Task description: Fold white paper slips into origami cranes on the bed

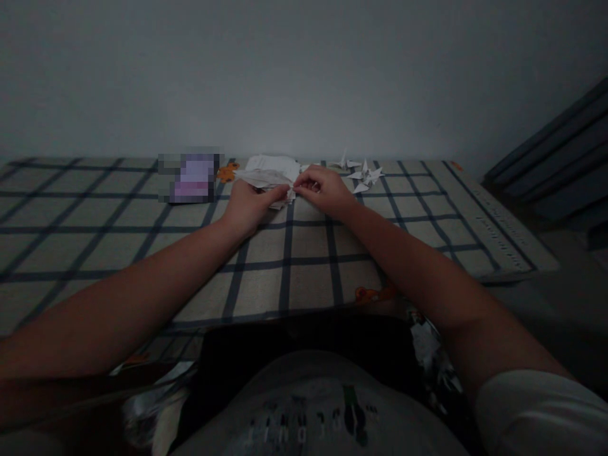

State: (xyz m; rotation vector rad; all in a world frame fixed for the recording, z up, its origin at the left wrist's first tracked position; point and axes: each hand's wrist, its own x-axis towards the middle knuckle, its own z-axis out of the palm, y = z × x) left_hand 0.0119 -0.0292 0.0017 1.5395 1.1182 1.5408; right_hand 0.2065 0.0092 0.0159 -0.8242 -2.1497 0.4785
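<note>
Between both hands, just above the checked tablecloth, is a crumpled white piece of paper [262, 178] with loose folds and a ragged lower edge. My left hand [251, 201] grips it from the left, thumb laid over the paper. At its right edge, my right hand [323, 189] pinches with thumb and forefinger, the other fingers curled in. Behind it lie flat white sheets [275, 166]. Right of my right hand rest several pointed folded-paper figures [365, 175] that look like paper cranes. The room is dim, so fine creases do not show.
A blurred purple, phone-like object [196, 177] lies on the left of the table. The checked tablecloth [304, 244] has orange bear prints. A pale wall [304, 76] stands directly behind the table, and dark slanted panels [560, 152] are at the right.
</note>
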